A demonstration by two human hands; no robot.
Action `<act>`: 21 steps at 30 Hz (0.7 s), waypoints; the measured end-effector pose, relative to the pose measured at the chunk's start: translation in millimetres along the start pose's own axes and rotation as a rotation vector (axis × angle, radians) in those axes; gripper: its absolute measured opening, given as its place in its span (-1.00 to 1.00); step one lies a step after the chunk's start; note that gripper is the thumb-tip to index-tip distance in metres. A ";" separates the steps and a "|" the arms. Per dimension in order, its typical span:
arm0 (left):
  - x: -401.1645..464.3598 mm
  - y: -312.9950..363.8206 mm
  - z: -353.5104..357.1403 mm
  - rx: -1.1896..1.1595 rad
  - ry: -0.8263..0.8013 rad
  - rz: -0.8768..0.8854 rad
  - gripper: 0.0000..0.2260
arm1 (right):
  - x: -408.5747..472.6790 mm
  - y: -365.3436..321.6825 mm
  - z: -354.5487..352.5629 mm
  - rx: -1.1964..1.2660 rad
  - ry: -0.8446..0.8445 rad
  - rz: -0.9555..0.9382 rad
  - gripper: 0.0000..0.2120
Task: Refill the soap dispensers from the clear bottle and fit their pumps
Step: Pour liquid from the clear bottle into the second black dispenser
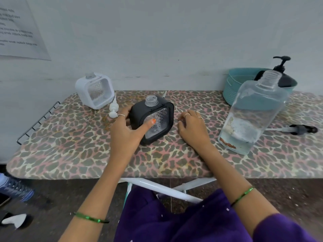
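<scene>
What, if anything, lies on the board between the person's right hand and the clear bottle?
Nothing visible does. The right hand rests on the patterned board, and only bare cover separates it from the clear bottle further right. The black pump lies beyond the bottle, out of the path.

The blurred printed paper sheet [21, 28] on the wall is cut off left, and the round teal ribbed plastic basket [234, 88] hides the black pump dispenser's [284, 75] base.

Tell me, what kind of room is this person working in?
Probably a plain room at home or a makeshift work corner, not a bathroom: the work surface is a leopard-print ironing board on folding white legs, against a bare wall with a printed notice taped up.
</scene>
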State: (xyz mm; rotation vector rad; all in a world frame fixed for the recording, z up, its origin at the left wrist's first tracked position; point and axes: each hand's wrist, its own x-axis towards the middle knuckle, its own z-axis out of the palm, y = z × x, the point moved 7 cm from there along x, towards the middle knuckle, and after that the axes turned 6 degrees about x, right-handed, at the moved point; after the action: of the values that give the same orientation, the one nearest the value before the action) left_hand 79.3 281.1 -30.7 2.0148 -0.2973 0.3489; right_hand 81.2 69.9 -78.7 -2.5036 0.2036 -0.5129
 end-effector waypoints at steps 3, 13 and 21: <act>-1.6 3.3 2.5 -0.008 0.014 0.045 -0.59 | 0.6 3.8 0.4 0.055 0.002 0.022 -0.80; -0.3 -14.6 9.3 -0.177 -0.034 0.037 -0.57 | -45.7 -39.8 -78.7 0.291 0.480 -0.246 -0.86; 0.3 -17.1 15.3 -0.281 -0.076 0.033 -0.57 | -112.5 -33.1 -156.8 0.099 1.008 -0.425 -0.68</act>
State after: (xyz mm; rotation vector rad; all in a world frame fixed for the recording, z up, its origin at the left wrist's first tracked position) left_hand 87.5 275.0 -51.3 1.7501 -0.4048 0.2369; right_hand -83.8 46.5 24.2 -1.9685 0.0089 -1.8696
